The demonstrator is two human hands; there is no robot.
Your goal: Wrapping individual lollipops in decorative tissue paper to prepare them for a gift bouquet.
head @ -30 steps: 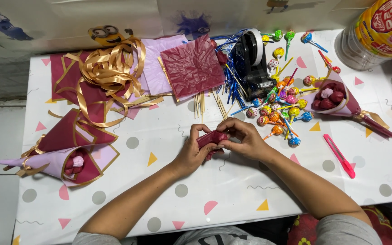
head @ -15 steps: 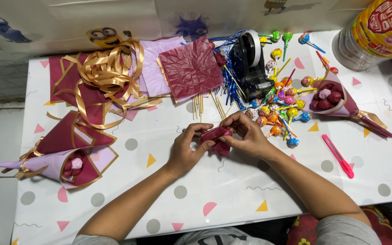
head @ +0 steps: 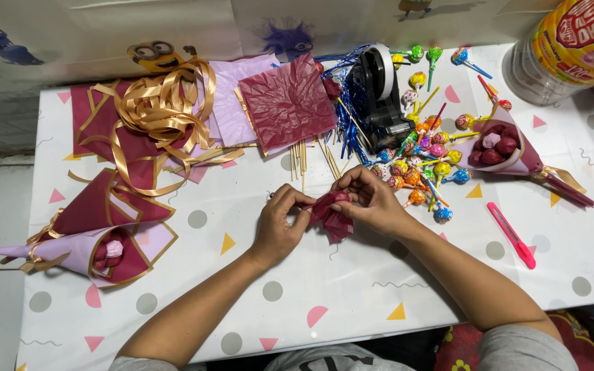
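— Where are you in the work?

— As I judge it, you're at the wrapping step: both of your hands are closed on one small piece of dark red tissue paper (head: 330,214), held just above the middle of the counter (head: 352,295). Your left hand (head: 280,223) pinches its left end between thumb and fingers; your right hand (head: 372,199) curls over its top right.

— So neither grip is released?

— No, both are grasping that tissue. It sits between the two hands, touching both, its crumpled lower part hanging free below your right fingers.

— What does the next move call for?

— Probably a steady left pinch while the right fingers gather or twist the paper tight; thin tissue tears easily. I can't tell whether anything is inside it.

— What's close by?

— The heap of lollipops (head: 424,168) just beyond your right hand, wooden sticks (head: 298,159) ahead, the black tape dispenser (head: 378,96) behind them, and a pink cutter (head: 511,235) well to the right.
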